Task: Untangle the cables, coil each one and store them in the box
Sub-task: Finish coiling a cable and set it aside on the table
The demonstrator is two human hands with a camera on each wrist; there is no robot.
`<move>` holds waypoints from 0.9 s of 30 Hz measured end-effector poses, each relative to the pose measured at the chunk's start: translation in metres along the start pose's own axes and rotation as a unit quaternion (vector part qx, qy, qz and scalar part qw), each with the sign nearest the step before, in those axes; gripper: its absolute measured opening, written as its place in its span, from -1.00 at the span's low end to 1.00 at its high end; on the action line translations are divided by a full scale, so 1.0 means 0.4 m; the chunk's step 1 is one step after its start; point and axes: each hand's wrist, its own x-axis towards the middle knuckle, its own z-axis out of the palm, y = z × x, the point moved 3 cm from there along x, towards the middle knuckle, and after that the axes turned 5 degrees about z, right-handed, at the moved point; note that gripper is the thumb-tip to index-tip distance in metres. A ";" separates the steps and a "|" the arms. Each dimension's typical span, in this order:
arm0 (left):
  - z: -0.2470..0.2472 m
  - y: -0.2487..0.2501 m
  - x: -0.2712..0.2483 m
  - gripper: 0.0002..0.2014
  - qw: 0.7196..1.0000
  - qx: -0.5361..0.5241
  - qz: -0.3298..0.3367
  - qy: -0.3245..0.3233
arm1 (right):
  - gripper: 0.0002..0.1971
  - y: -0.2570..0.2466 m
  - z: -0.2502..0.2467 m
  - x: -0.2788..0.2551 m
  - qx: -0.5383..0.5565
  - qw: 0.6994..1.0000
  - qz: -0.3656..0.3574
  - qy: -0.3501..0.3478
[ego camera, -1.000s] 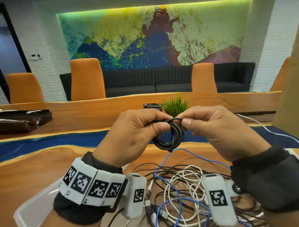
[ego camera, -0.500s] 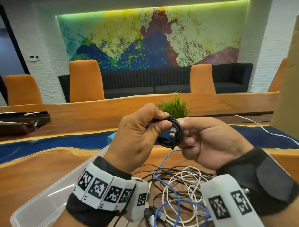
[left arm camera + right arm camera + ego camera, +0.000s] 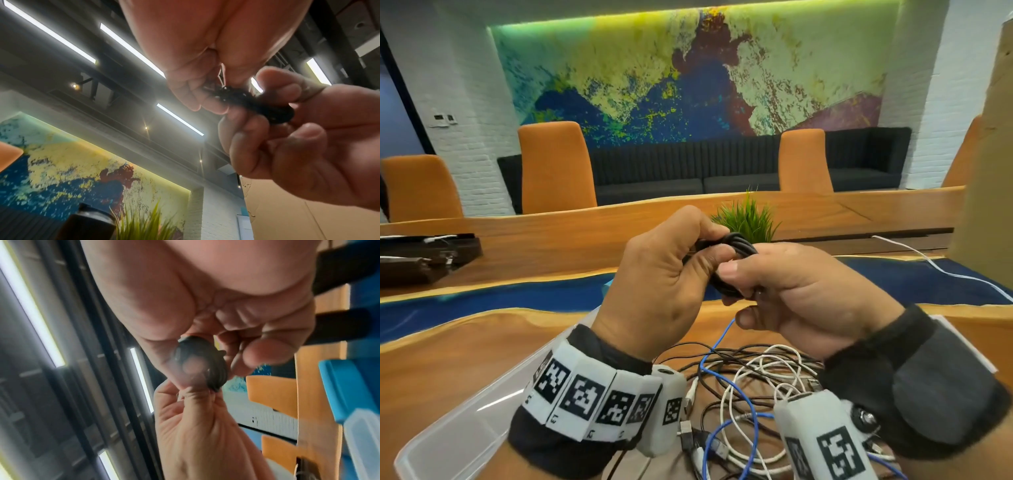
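Note:
A small coil of black cable (image 3: pixel 739 244) is held up above the table between both hands. My left hand (image 3: pixel 671 274) grips its left side, thumb curled over the loops. My right hand (image 3: pixel 791 291) pinches the right side with thumb and fingers. In the left wrist view the black coil (image 3: pixel 265 107) sits between the two sets of fingertips; in the right wrist view the black coil (image 3: pixel 205 363) is blurred. Below the hands lies a tangle of black, white and blue cables (image 3: pixel 739 394). A clear plastic box (image 3: pixel 455 435) stands at lower left, partly hidden by my left wrist.
A small green plant (image 3: pixel 748 219) stands just behind the hands. A white cable (image 3: pixel 945 270) trails across the table's blue strip at right. Dark trays (image 3: pixel 421 253) sit at far left. A tall cardboard panel (image 3: pixel 989 171) rises at right. Orange chairs line the far side.
The hands have closed in on the coil: my right thumb now presses over its front and hides the plug seen before. The coil looks tighter and sits slightly higher.

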 end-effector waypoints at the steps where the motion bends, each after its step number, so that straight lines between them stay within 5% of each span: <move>1: -0.002 0.000 0.000 -0.89 1.000 0.011 -0.010 0.000 | -0.96 -0.005 -0.005 0.000 -0.018 1.000 0.002 0.000; 6: 0.010 -0.005 -0.002 -0.91 0.997 0.051 -0.054 -0.003 | -0.90 -0.023 -0.027 -0.001 -0.188 0.972 -0.062 0.126; 8: 0.012 -0.006 -0.005 -0.95 0.995 0.068 -0.067 -0.001 | -0.86 -0.034 -0.032 -0.007 -0.349 0.899 -0.138 0.226; 10: 0.016 -0.007 -0.009 -0.97 0.994 0.074 -0.077 -0.002 | -0.90 -0.047 -0.023 -0.018 -0.485 0.817 -0.178 0.255; 13: 0.021 -0.015 -0.011 -0.94 0.993 0.076 -0.087 -0.017 | -0.87 -0.050 -0.021 -0.020 -0.572 0.768 -0.188 0.218; 17: 0.016 -0.020 -0.010 -0.81 0.994 0.058 -0.084 -0.049 | -0.84 -0.053 -0.041 -0.015 -0.514 0.814 -0.204 0.179; 22: -0.001 -0.035 -0.008 -0.79 0.992 -0.060 -0.097 -0.051 | -0.82 -0.049 -0.056 -0.015 -0.294 0.937 -0.150 0.112; 27: 0.016 -0.040 -0.019 -0.80 0.909 -0.370 -0.194 -0.008 | -0.82 -0.047 -0.058 -0.018 -0.150 0.978 -0.136 0.040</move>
